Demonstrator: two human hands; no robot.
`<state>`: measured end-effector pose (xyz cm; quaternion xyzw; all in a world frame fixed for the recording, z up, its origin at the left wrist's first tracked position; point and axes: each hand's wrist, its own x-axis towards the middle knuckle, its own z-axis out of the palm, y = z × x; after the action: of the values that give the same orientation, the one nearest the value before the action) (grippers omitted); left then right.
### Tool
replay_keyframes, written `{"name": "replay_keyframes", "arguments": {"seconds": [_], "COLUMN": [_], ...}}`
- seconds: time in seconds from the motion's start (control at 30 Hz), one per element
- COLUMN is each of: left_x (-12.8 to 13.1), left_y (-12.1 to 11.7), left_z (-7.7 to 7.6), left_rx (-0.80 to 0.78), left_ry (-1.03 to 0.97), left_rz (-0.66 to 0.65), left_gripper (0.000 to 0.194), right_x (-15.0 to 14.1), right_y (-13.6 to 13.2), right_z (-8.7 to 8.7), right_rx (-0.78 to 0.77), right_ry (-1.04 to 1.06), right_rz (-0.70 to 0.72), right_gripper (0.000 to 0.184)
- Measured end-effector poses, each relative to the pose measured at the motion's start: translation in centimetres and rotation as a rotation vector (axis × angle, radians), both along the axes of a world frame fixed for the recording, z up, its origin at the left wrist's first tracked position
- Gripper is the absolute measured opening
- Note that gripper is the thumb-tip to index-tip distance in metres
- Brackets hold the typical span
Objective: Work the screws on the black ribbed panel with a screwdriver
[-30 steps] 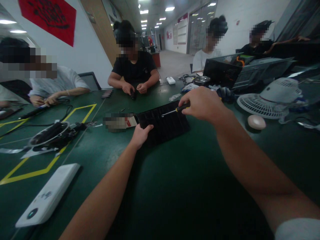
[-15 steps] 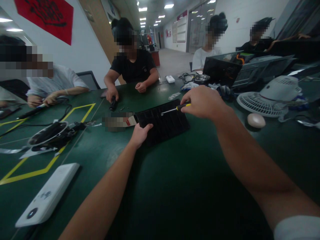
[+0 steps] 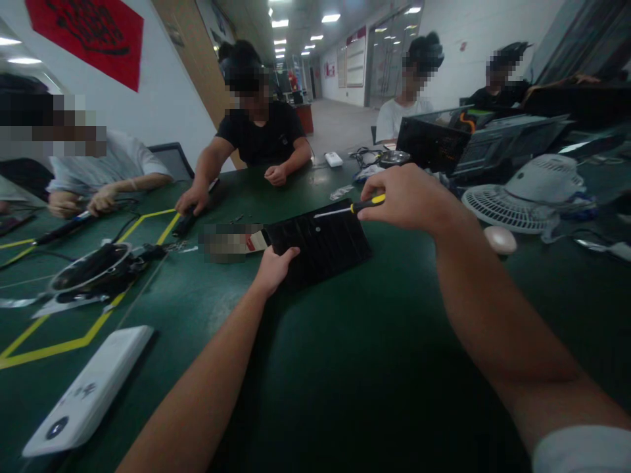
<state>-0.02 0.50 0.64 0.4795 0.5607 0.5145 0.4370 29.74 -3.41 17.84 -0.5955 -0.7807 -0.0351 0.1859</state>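
Note:
A flat black panel (image 3: 325, 246) lies on the green table (image 3: 345, 368) in front of me. My left hand (image 3: 274, 268) grips its near left corner, fingers curled over the edge. My right hand (image 3: 407, 197) is closed around a screwdriver (image 3: 345, 210) with a yellow and black handle. Its metal shaft points left, and the tip hovers just above the panel's far edge.
A white rectangular device (image 3: 86, 394) lies at the near left. A black part in a white ring (image 3: 89, 272) sits on yellow floor-tape markings. A white fan (image 3: 532, 190) and a pinkish oval object (image 3: 500, 240) are at the right. Other people sit around the table; one hand (image 3: 193, 197) reaches toward the yellow tape.
My right hand has lifted the screwdriver slightly, raising its tip off the panel. The person opposite in black has stretched an arm out further to the left along the table.

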Motion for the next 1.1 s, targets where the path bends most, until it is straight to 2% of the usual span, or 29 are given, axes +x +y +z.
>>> {"name": "replay_keyframes", "arguments": {"seconds": [0.23,0.37,0.83,1.1], "left_x": [0.0,0.0,-0.1,0.1], "left_y": [0.1,0.1,0.3,0.2], "left_z": [-0.1,-0.2,-0.3,-0.2], "left_rx": [0.011,-0.002,-0.003,-0.008], "left_ry": [-0.019,-0.035,-0.042,-0.035], "left_rz": [-0.006,-0.006,-0.019,0.019], "left_gripper": [0.047,0.047,0.044,0.044], "right_x": [0.1,-0.5,-0.8,-1.0], "right_y": [-0.1,0.2,0.7,0.9], "right_z": [0.2,0.2,-0.3,-0.6], "right_rx": [0.008,-0.033,-0.008,-0.013], "right_ry": [-0.057,-0.088,-0.134,-0.137], "right_rz": [-0.043,-0.032,-0.022,-0.001], "right_gripper": [0.031,0.033,0.034,0.036]}}
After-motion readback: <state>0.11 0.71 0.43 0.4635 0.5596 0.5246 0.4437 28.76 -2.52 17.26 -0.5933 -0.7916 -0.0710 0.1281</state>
